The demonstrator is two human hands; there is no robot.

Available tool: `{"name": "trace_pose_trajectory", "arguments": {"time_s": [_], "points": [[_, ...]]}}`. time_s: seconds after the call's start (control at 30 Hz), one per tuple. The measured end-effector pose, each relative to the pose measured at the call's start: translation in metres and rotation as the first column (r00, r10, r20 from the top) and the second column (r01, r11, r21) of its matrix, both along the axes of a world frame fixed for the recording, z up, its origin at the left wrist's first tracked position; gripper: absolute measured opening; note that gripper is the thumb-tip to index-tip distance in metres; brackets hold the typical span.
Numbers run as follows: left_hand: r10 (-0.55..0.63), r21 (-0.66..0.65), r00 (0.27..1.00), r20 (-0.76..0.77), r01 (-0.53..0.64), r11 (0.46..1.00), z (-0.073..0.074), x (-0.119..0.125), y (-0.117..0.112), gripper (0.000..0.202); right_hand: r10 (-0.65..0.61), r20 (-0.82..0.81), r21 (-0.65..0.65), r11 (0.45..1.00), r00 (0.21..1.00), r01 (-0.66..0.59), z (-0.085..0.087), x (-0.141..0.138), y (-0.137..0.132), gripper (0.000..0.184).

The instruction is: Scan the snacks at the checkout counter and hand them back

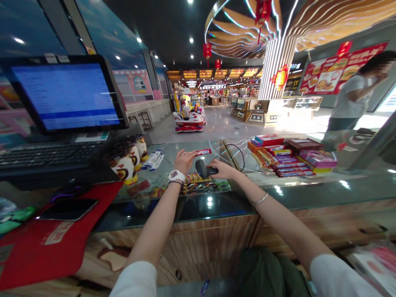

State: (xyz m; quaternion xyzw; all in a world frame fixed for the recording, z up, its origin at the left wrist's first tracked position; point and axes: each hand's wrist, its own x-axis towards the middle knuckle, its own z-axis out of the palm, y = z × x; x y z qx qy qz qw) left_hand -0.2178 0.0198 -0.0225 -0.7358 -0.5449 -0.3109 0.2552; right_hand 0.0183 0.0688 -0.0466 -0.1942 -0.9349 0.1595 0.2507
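Observation:
Above the glass counter (pixel 192 147), my left hand (pixel 184 161) is closed on one end of a red-wrapped candy bar (pixel 203 152), which points to the right. My right hand (pixel 223 169) grips a black handheld barcode scanner (pixel 202 168) by its handle. The scanner's head lies just below and beside the bar, with a small gap between them. A dark cable (pixel 243 154) loops over the counter behind my right hand. Under the glass, below both hands, colourful snack packets (pixel 202 187) are laid out.
Piled candy boxes and bars (pixel 287 159) occupy the counter's right. At left stand a monitor (pixel 68 95), a keyboard (pixel 46 154), chocolate-patterned cups (pixel 123 165) and small white-blue packets (pixel 154 160). A phone (pixel 68 209) lies on a red mat (pixel 58 251). A person (pixel 351 97) stands beyond the counter.

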Motion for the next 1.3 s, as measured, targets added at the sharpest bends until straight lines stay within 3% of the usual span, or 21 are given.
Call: {"name": "trace_pose_trajectory", "arguments": {"time_s": [0.1, 0.2, 0.33, 0.53, 0.73, 0.93, 1.13, 1.3], "points": [[0.002, 0.003, 1.0, -0.013, -0.002, 1.0, 0.003, 0.004, -0.005, 0.028, -0.063, -0.063, 0.043, 0.997, 0.996, 0.066, 0.011, 0.002, -0.006, 0.032], [-0.016, 0.056, 0.999, -0.046, 0.019, 0.998, 0.012, 0.017, -0.015, 0.026, -0.185, -0.245, 0.163, 0.96, 0.952, 0.228, 0.025, 0.01, -0.016, 0.019], [-0.117, 0.099, 0.98, -0.159, 0.134, 0.986, 0.023, 0.054, -0.033, 0.027, -0.214, -0.397, 0.307, 0.886, 0.893, 0.349, 0.035, 0.035, -0.031, 0.032], [-0.225, 0.1, 0.933, -0.28, 0.261, 0.96, 0.024, 0.116, -0.044, 0.026, -0.277, -0.371, 0.429, 0.795, 0.886, 0.429, 0.028, 0.082, -0.05, 0.032], [-0.34, 0.075, 0.9, -0.274, 0.372, 0.925, 0.019, 0.172, -0.027, 0.025, -0.401, -0.381, 0.484, 0.682, 0.833, 0.549, 0.019, 0.135, -0.053, 0.025], [-0.389, 0.006, 0.894, -0.221, 0.4, 0.917, 0.013, 0.224, -0.006, 0.025, -0.493, -0.399, 0.475, 0.61, 0.773, 0.634, 0.007, 0.197, -0.045, 0.028], [-0.494, -0.142, 0.836, -0.241, 0.473, 0.87, 0.007, 0.282, 0.016, 0.039, -0.603, -0.381, 0.468, 0.528, 0.701, 0.709, -0.003, 0.261, -0.035, 0.03], [-0.506, -0.202, 0.825, -0.252, 0.467, 0.861, 0.002, 0.33, 0.035, 0.037, -0.668, -0.381, 0.433, 0.481, 0.639, 0.762, -0.013, 0.302, -0.022, 0.032]]}}
